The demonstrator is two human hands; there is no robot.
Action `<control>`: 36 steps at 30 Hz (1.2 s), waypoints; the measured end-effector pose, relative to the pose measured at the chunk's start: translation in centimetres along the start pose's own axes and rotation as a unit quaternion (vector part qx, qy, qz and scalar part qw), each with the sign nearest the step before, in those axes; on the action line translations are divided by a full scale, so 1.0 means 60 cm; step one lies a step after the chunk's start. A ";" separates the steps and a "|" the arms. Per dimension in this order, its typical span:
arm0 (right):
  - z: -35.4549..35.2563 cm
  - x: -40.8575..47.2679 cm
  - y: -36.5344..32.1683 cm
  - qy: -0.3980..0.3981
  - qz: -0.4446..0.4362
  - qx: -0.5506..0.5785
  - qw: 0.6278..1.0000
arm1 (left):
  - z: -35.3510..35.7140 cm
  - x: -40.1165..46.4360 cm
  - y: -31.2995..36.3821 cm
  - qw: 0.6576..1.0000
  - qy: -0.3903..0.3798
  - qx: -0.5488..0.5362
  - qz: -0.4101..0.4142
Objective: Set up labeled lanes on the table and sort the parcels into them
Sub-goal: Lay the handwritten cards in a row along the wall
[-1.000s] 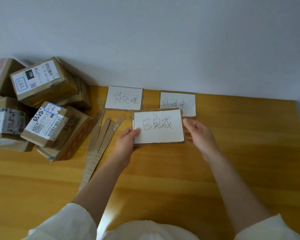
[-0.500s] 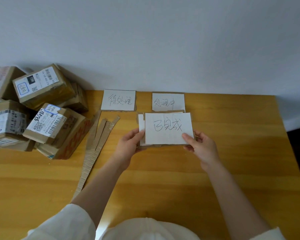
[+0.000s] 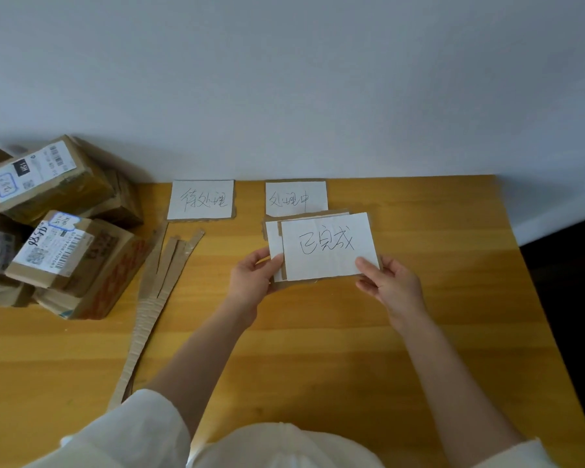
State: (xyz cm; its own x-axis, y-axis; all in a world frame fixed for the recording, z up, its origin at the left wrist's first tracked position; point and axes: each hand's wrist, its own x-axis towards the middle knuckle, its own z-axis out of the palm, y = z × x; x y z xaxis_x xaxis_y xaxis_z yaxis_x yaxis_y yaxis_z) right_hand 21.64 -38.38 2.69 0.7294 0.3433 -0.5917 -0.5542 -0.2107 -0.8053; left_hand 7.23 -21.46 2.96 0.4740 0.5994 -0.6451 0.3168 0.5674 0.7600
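Parcel pile (image 3: 58, 228) cut off by frame edge at 9 o'clock; card beneath top label card (image 3: 328, 246) mostly hidden. Wooden counter (image 3: 419, 332) against plain white wall (image 3: 284, 79). Left hand (image 3: 254, 282) pinches lower card's edge at 9 o'clock; right hand (image 3: 389, 285) grips top card's corner at 4 o'clock.

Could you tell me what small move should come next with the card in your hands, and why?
Probably slide the white handwritten card, gripped by left hand and right hand, rightward: the two cardboard-backed label cards already line the back edge.
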 end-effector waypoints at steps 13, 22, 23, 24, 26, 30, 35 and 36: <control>-0.108 0.090 -0.047 0.069 0.094 0.125 0.985 | 0.085 0.034 -0.015 0.997 0.074 0.007 -0.019; -0.132 0.195 -0.110 0.149 0.056 0.150 0.976 | 0.120 0.074 -0.002 0.989 0.141 0.041 -0.023; -0.132 0.208 -0.110 0.157 0.058 0.140 0.976 | 0.121 0.079 -0.002 0.988 0.147 0.045 -0.027; -0.131 0.221 -0.107 0.162 0.061 0.128 0.976 | 0.123 0.082 -0.003 0.987 0.151 0.047 -0.032; -0.126 0.243 -0.098 0.168 0.068 0.106 0.978 | 0.126 0.087 -0.004 0.986 0.153 0.050 -0.039; -0.116 0.271 -0.079 0.171 0.089 0.082 0.978 | 0.130 0.093 -0.009 0.987 0.145 0.047 -0.049; -0.108 0.286 -0.062 0.205 0.055 -0.103 0.972 | 0.133 0.101 -0.015 0.987 0.140 0.051 -0.053; -0.107 0.286 -0.058 0.225 0.030 -0.174 0.958 | 0.134 0.102 -0.015 0.987 0.140 0.051 -0.054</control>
State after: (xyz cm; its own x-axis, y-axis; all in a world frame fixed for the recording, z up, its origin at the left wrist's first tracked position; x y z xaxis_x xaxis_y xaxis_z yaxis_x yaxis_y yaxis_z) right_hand 38.66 -37.64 -4.86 0.8426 -0.0918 -0.5307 -0.4905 -0.5379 -0.6856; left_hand 16.46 -22.84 -1.07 0.1926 0.6789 -0.7086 0.4411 0.5851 0.6805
